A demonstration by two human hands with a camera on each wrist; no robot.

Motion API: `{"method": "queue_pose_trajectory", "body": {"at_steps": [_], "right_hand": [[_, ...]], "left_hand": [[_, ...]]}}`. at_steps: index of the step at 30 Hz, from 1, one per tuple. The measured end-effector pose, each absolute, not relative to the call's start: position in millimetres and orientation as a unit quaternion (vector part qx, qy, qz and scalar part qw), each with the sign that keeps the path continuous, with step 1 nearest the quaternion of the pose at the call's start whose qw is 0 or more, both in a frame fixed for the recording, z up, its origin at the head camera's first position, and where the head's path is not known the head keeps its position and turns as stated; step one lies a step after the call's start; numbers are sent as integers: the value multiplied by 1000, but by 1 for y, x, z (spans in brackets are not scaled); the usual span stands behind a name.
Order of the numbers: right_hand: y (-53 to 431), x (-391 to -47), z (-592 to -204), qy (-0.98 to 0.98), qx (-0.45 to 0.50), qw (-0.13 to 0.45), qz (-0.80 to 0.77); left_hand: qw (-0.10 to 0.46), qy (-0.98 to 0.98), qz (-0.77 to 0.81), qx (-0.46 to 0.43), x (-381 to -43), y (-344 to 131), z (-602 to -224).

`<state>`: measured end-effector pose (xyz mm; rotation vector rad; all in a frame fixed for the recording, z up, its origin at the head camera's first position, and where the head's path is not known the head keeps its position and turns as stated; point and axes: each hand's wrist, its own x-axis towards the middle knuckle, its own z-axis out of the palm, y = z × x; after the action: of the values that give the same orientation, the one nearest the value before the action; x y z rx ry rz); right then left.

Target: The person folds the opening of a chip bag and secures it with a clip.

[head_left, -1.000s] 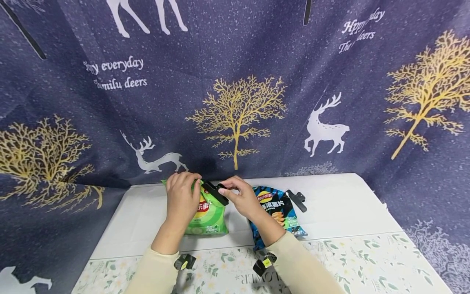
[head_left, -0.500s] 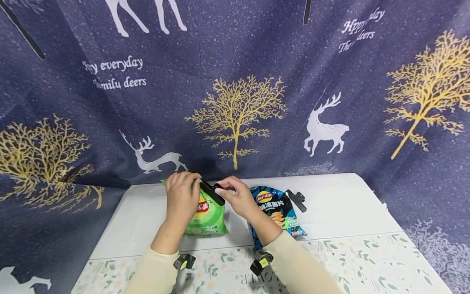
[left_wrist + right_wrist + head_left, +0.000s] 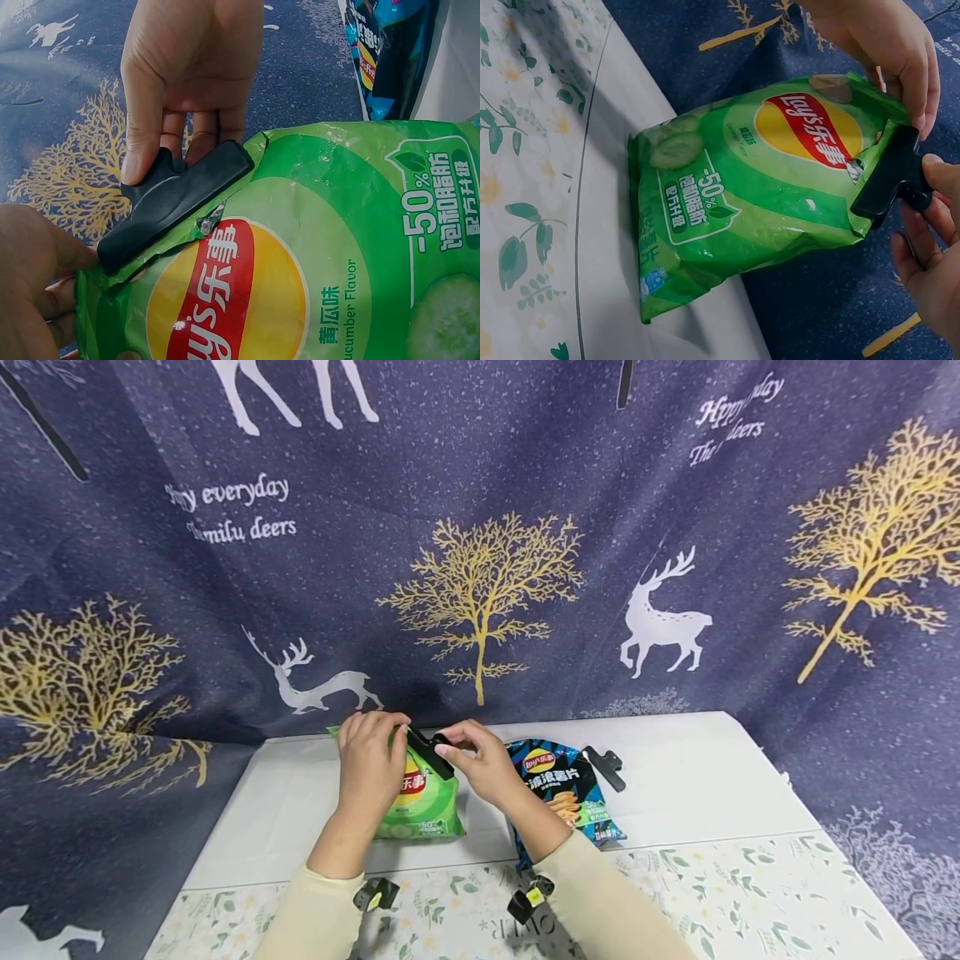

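A green bag of potato chips [image 3: 423, 814] stands at the left of the table, leaning slightly back. My left hand [image 3: 371, 756] grips its top left corner. Between thumb and fingers, my right hand [image 3: 483, 764] pinches the handles of a black bag clip [image 3: 431, 753]. In the left wrist view, the clip [image 3: 184, 202] lies along the bag's folded top edge, where the green film [image 3: 259, 154] shows beyond its bar. A small torn silvery spot [image 3: 212, 219] is just below it. The right wrist view has the clip [image 3: 892, 176] across the bag's upper end, with left-hand fingers close by.
A blue-black chip bag [image 3: 558, 777] lies right of the green one, partly covered by my right forearm. Another black clip [image 3: 606, 768] is by its top right corner. A dark blue curtain [image 3: 480, 460] hangs behind the white table [image 3: 697, 777], whose front has a floral cloth [image 3: 750, 893].
My right hand has moved slightly left with the clip, bringing it closer to my left hand and onto the bag's top edge. The left hand keeps its grip on the corner.
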<state>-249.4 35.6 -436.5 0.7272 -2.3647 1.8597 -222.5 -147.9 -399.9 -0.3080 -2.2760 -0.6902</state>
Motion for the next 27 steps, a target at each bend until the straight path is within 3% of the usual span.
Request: {"method": "queue_pose_trajectory", "body": {"at_steps": [13,27], "right_hand": [[37,-252,-450,-762,219,23,609],[40,-240,-463,-772,177,-42,608]], "left_hand": [[366,-882,-271,-122,-224,-148,-401],[374,-877,-278,-117,-224,-146,-400]]}}
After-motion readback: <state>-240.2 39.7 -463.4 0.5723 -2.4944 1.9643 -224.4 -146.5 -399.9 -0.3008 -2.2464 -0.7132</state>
